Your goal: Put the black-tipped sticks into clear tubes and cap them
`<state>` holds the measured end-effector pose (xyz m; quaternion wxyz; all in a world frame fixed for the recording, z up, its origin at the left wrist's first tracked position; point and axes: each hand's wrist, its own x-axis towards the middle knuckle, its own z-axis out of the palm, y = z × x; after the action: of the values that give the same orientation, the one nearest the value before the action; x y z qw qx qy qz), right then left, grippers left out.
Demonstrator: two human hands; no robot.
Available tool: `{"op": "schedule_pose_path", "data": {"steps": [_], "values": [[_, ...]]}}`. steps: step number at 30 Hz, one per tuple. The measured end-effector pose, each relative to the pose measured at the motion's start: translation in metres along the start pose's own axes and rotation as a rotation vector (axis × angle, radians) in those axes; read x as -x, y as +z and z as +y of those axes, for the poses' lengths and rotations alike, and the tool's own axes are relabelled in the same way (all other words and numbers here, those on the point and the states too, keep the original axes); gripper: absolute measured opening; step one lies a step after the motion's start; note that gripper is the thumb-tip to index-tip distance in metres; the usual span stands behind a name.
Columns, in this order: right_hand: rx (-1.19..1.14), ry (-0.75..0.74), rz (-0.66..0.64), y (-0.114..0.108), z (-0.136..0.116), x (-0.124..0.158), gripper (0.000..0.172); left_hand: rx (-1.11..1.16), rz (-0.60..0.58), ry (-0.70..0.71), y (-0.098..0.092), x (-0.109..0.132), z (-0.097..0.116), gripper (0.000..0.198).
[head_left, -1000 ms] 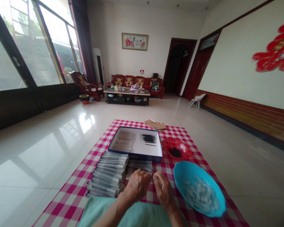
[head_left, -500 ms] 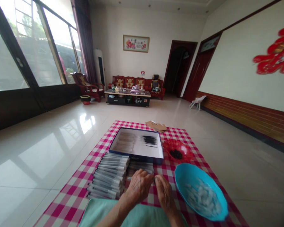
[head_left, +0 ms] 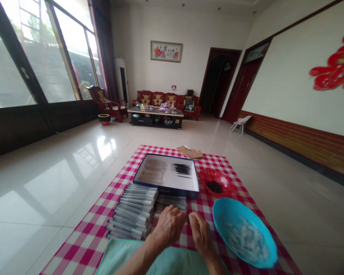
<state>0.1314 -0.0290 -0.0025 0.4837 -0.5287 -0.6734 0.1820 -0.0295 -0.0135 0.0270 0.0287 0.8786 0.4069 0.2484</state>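
My left hand (head_left: 169, 225) is closed, thumb side toward the right, around what looks like a clear pen barrel; most of it is hidden by the fingers. Close beside it, my right hand (head_left: 200, 231) pinches a small dark piece at the fingertips, and the two hands nearly meet there. Left of them lies a stack of capped clear pens (head_left: 134, 210). Behind the hands, clear pen barrels (head_left: 173, 202) lie in a row. A shallow box (head_left: 194, 195) beyond holds clear tubes (head_left: 152, 172) on its left and thin black refills (head_left: 182, 169) on its right.
To the right, a blue bowl (head_left: 218, 214) holds translucent white caps (head_left: 246, 238). Small black parts (head_left: 214, 186) sit in a red dish (head_left: 229, 183). Brown cardboard (head_left: 190, 152) lies at the far edge of the checked tablecloth (head_left: 83, 233). A green cloth (head_left: 114, 254) covers the near edge.
Both hands stay together in nearly the same pose, gripping as before. The whole view has shifted very slightly; the objects on the table stay put.
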Motion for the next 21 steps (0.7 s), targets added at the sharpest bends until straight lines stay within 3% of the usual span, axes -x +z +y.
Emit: {"op": "schedule_pose_path", "data": {"steps": [7,14,21], "values": [[-0.021,0.120,0.023,0.004,-0.007,0.000,0.045,0.004,0.002,0.019,0.000,-0.001,0.002,0.023],[-0.050,0.065,-0.005,0.000,-0.011,-0.001,0.043,-0.007,0.007,0.022,-0.002,-0.002,0.003,0.022],[-0.070,0.177,-0.025,0.001,-0.015,0.001,0.045,0.019,-0.008,0.025,-0.006,-0.003,0.004,0.023]]}}
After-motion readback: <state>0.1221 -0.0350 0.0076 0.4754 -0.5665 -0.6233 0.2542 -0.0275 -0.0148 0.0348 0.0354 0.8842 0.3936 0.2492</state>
